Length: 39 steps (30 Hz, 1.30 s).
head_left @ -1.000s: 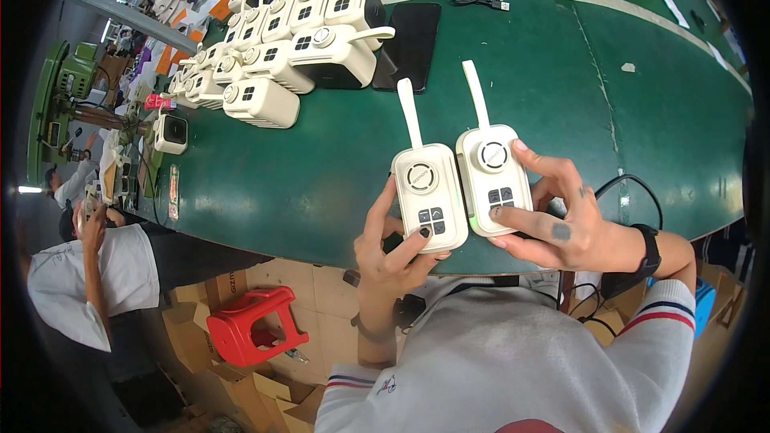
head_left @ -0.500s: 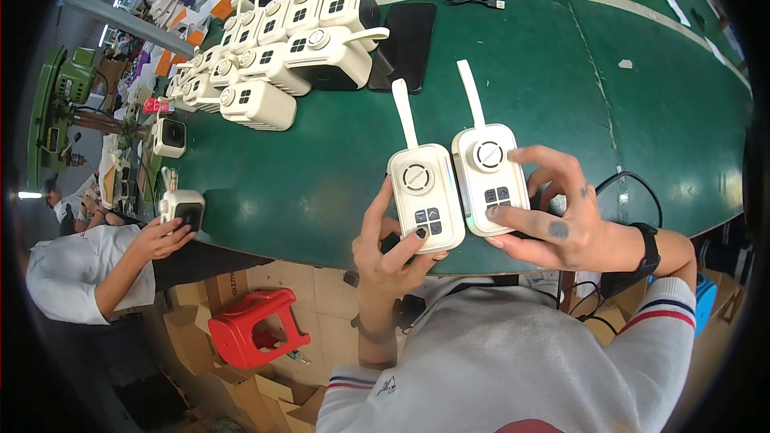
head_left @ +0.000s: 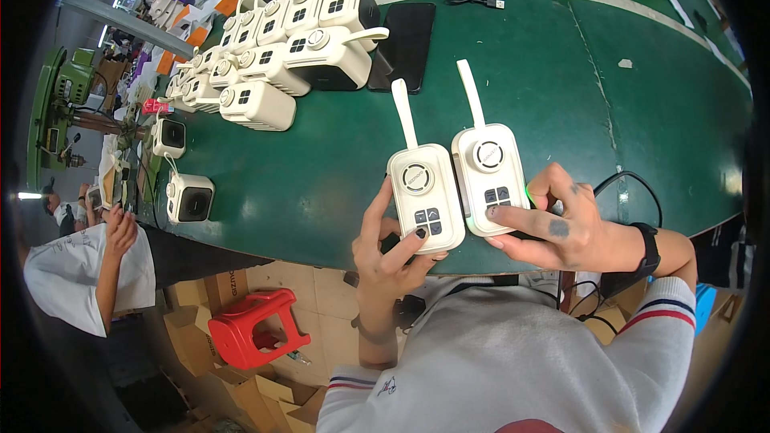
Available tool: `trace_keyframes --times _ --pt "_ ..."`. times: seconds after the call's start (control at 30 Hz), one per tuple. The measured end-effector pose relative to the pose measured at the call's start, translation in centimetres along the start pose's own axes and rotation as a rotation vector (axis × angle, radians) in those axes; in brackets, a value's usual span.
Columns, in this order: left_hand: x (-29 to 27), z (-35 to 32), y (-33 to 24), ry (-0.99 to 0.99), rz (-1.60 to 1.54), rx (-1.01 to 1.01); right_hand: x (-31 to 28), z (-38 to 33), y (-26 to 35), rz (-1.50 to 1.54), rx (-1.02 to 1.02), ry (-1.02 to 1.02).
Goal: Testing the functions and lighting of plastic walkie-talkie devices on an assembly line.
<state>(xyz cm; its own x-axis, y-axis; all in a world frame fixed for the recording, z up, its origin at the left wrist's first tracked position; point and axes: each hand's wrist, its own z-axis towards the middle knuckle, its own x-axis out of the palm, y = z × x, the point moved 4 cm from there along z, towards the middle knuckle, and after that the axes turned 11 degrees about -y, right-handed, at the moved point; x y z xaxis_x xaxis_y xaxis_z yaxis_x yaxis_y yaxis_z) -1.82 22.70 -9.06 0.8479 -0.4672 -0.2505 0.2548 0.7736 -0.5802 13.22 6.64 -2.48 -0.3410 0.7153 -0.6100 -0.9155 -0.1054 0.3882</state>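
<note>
Two cream speaker-like devices with wrist straps, a round top dial and dark buttons stand side by side near the table's front edge. My left hand (head_left: 387,261) is closed around the left device (head_left: 407,202), its thumb on a lower button. Around the right device (head_left: 474,180), my right hand (head_left: 571,228) is closed at its lower right, thumb on the lower buttons and index finger bent beside the case. Green light shows along that device's sides. Both straps point away from me. The devices' undersides are hidden.
Rows of similar cream devices (head_left: 261,106) stand at the far left, beside a black phone-like slab (head_left: 405,48). A coiled black cable (head_left: 473,0) lies farther back. At left, another device (head_left: 191,199) stands near a co-worker's hand (head_left: 120,231). A red stool (head_left: 257,327) is below the edge.
My right index finger has left the dial and curled down beside the right device, where green light now shows. The co-worker has let go of a device at left and drawn the hand back.
</note>
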Motion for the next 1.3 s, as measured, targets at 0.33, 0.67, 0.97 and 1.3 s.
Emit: trace_keyframes --times 0.33,0.67,0.97,1.3 --pt "0.0 0.1 0.0 0.009 0.007 0.013 0.1 0.0 -0.2 -0.024 -0.023 0.005" --pt "0.0 0.3 -0.3 0.029 -0.01 -0.002 0.1 0.0 0.0 -0.028 -0.015 -0.021" --pt "-0.1 0.7 -0.2 0.06 -0.033 -0.019 0.5 -0.2 -0.1 -0.085 -0.021 0.026" --pt "-0.2 1.0 -1.5 0.082 0.027 -0.068 0.3 0.0 -0.1 -0.073 -0.087 -0.016"
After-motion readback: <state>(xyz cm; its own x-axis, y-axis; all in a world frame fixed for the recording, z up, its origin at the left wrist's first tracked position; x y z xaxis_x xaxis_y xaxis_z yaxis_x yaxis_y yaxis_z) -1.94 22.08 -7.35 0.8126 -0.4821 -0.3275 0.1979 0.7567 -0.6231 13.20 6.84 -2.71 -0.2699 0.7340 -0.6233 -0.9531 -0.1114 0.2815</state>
